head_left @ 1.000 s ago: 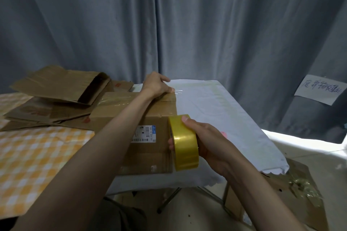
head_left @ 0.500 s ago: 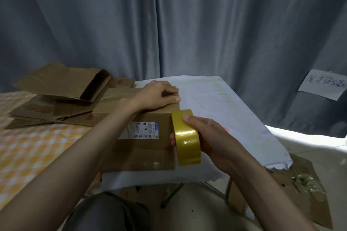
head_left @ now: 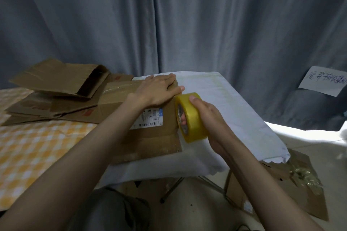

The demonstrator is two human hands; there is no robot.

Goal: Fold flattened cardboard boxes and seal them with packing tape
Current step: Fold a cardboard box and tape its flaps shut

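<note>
A folded brown cardboard box with a white shipping label stands on the white-covered table. My left hand lies flat on the box's top near its right edge, fingers straight. My right hand grips a yellow roll of packing tape, fingers through its core. The roll stands on edge against the box's upper right corner, close to my left fingertips.
A pile of flattened cardboard boxes lies at the back left, partly on an orange checked cloth. More cardboard with crumpled tape lies on the floor at the right. A grey curtain hangs behind; a paper note is fixed at the right.
My left hand slid from the box's far corner to lie flat on its top. My right hand raised the tape roll along the box's right side up to the top corner.
</note>
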